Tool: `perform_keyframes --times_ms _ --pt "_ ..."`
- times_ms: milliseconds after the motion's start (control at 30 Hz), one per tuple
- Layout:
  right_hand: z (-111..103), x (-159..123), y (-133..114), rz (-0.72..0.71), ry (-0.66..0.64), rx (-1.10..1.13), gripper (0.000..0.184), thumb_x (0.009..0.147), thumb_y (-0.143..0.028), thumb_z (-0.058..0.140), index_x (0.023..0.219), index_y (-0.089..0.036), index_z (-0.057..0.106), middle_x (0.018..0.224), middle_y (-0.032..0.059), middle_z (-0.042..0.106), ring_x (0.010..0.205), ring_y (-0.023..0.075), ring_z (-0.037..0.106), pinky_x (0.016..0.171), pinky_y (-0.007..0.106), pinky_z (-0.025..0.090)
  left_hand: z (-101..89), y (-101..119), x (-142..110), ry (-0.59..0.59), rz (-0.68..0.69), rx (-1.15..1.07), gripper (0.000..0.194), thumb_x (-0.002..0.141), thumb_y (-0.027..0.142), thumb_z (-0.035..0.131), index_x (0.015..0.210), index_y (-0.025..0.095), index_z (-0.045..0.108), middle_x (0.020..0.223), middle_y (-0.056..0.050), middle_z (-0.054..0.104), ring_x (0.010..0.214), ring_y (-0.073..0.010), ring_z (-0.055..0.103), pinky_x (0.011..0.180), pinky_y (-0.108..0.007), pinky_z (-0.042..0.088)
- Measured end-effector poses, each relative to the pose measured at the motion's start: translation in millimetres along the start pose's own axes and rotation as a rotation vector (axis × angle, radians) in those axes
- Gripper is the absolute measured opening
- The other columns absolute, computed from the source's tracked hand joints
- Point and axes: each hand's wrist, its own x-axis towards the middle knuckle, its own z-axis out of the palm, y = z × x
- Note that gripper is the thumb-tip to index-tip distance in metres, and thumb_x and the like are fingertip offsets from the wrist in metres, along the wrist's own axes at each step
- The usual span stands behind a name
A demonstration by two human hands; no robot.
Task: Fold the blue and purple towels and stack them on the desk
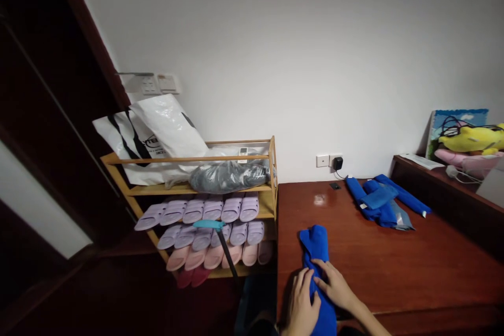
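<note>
A blue cloth (318,244), folded into a long narrow strip, lies near the left edge of the reddish-brown wooden table (378,278). My left hand (302,302) presses on its left side, fingers bent over the fabric and thumb apart. From the right, my right hand (334,283) grips the cloth's middle between its thumb and fingers, close to the left fingertips. The near end of the cloth runs out of view at the bottom. Farther back on the table lies a pile of folded blue cloths (378,202), partly over a clear plastic bag (403,218).
Left of the table stands a wooden shoe rack (271,168) with rows of purple slippers (232,207) and pink slippers (214,256). White bags (167,126) sit on top. A dark pole with a turquoise head (208,224) leans there. A raised shelf (413,165) borders the right.
</note>
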Motion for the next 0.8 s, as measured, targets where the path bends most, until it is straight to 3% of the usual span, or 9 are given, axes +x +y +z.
perform_keyframes --times_ms 133,267,367,467,633,733,800 --pt "-12 -9 -1 -0.015 -0.074 -0.073 0.056 0.083 -0.04 0.046 0.137 -0.027 0.041 0.12 0.0066 0.059 0.11 0.0215 0.055 0.093 0.033 0.043 -7.6 -17 -1 -0.072 -0.2 0.048 0.058 0.073 0.009 0.045 0.13 0.016 0.052 0.131 -0.01 0.055 0.119 -0.0222 0.052 0.1 -0.032 0.043" --pt "-15 -21 -33 0.032 0.095 -0.372 0.052 0.082 -0.021 0.04 0.133 -0.024 0.046 0.122 0.0109 0.054 0.11 0.0241 0.052 0.093 0.035 0.041 -22.8 -40 1 -0.06 -0.304 0.073 0.065 0.07 -0.001 0.037 0.131 0.016 0.051 0.126 -0.008 0.059 0.119 -0.0194 0.052 0.101 -0.03 0.041" --pt "-3 -28 -65 -0.104 0.121 -0.424 0.041 0.082 -0.013 0.033 0.112 -0.023 0.059 0.11 0.0092 0.058 0.101 0.0216 0.053 0.09 0.035 0.04 -33.1 -41 2 0.067 -0.238 0.067 0.068 0.068 -0.004 0.033 0.131 0.016 0.05 0.129 -0.008 0.055 0.123 -0.0199 0.047 0.104 -0.034 0.038" --pt "14 -29 -82 -0.23 -0.069 -0.389 0.027 0.082 -0.02 0.04 0.099 -0.023 0.062 0.103 0.0059 0.062 0.101 0.0223 0.052 0.096 0.041 0.035 -36.3 -28 6 0.088 -0.08 -0.024 0.065 0.073 -0.001 0.031 0.132 0.016 0.049 0.134 -0.007 0.052 0.126 -0.0172 0.044 0.107 -0.032 0.035" --pt "18 -31 -61 -0.243 -0.317 -0.415 0.042 0.085 -0.038 0.044 0.123 -0.025 0.055 0.132 0.012 0.053 0.127 0.0297 0.039 0.107 0.055 0.018 -18.8 -15 13 -0.255 0.023 0.086 0.052 0.09 0.021 0.029 0.141 0.018 0.039 0.15 -0.004 0.03 0.138 -0.0199 0.026 0.113 -0.037 0.026" --pt "-4 -42 -37 -0.234 -0.387 -0.427 0.049 0.084 -0.041 0.046 0.132 -0.034 0.045 0.146 0.0083 0.039 0.136 0.0306 0.028 0.107 0.06 0.014 -8.3 -18 6 -0.362 0.009 0.185 0.052 0.095 0.04 0.021 0.143 0.024 0.033 0.152 -0.002 0.025 0.14 -0.0212 0.02 0.114 -0.045 0.02" --pt "-29 -50 -19 -0.18 -0.353 -0.463 0.051 0.082 -0.04 0.048 0.133 -0.037 0.044 0.147 0.0066 0.038 0.135 0.0307 0.031 0.106 0.062 0.015 -7.4 -19 0 -0.362 0.028 0.182 0.055 0.095 0.047 0.022 0.146 0.027 0.025 0.153 0.0 0.019 0.141 -0.0215 0.015 0.115 -0.047 0.016"
